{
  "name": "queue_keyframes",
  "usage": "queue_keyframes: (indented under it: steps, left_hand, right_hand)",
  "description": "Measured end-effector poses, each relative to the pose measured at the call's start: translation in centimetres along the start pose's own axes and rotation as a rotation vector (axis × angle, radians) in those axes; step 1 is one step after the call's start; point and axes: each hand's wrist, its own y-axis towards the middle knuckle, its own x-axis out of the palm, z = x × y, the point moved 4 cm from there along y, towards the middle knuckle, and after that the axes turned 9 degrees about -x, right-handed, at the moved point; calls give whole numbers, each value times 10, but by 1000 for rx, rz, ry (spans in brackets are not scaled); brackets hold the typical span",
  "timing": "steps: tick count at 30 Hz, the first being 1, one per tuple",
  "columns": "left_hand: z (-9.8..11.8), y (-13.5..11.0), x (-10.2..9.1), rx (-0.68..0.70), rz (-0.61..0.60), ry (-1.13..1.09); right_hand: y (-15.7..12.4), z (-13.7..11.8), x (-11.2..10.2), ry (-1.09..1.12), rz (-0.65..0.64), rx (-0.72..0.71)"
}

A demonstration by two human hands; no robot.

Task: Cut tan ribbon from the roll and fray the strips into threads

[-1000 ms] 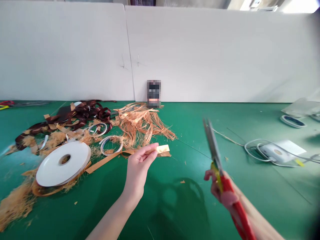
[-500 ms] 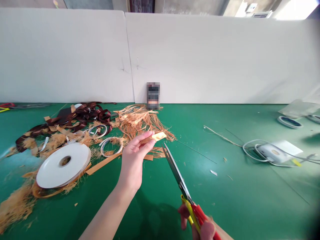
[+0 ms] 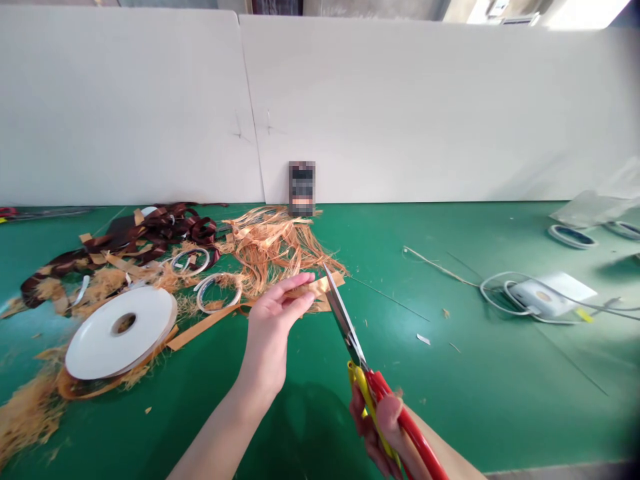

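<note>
One green mat (image 3: pixel 475 400), white panels (image 3: pixel 400 113), left hand (image 3: pixel 270 327) pinching tape (image 3: pixel 325 287), right hand (image 3: pixel 380 427) gripping scissors (image 3: pixel 347 327)

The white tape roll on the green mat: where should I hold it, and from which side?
Probably take the white tape roll by its outer edge, from the near side, thumb on the top face and fingers under the rim. It lies on its side, so the broad face is open from above; the central hole could also take a finger.

Bright light glares far beyond the right hand (image 3: pixel 377 423), toward the upper right. A soft shadow (image 3: pixel 305 433) lies below the grip, and the picture's edges bow and blur.
</note>
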Motion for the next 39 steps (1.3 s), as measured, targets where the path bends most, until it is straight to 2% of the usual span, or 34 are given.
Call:
queue_keyframes:
  steps: [3, 9, 14, 19, 22, 24, 27, 30, 33, 35, 37, 39]
  left_hand:
    - [0, 0, 0, 13, 12, 19]
    - [1, -1, 0, 18, 13, 59]
    - [-1, 2, -2, 30, 17, 56]
    - [-4, 4, -9, 26, 16, 52]
    - [-4, 3, -14, 19, 23, 56]
    - [-5, 2, -19, -2, 28, 49]
    - [-10, 0, -29, -33, 56, 7]
    - [-19, -1, -36, -53, 75, -33]
    - [-29, -1, -37, -70, 44, -44]
    - [-34, -1, -33, -68, 15, -42]
    - [-37, -1, -28, -63, -13, -31]
    - [-38, -2, -21, -65, -40, -22]
  right_hand:
    - [2, -1, -3, 57, -49, 69]
    - [4, -3, -4, 12, -83, 59]
    - [2, 1, -4, 11, 35, 173]
    - [-1, 10, -8, 8, 110, 185]
    - [2, 11, -32, -189, 259, 199]
    - [7, 4, -59, -516, 404, 205]
    - [17, -8, -104, -1039, 622, 326]
    - [30, -12, -136, -1202, 689, 418]
    - [37, -20, -147, -1252, 749, 447]
    - [41, -32, -140, -1298, 804, 364]
    - [47, -47, -122, -1216, 824, 168]
    - [58, -56, -96, -825, 716, -37]
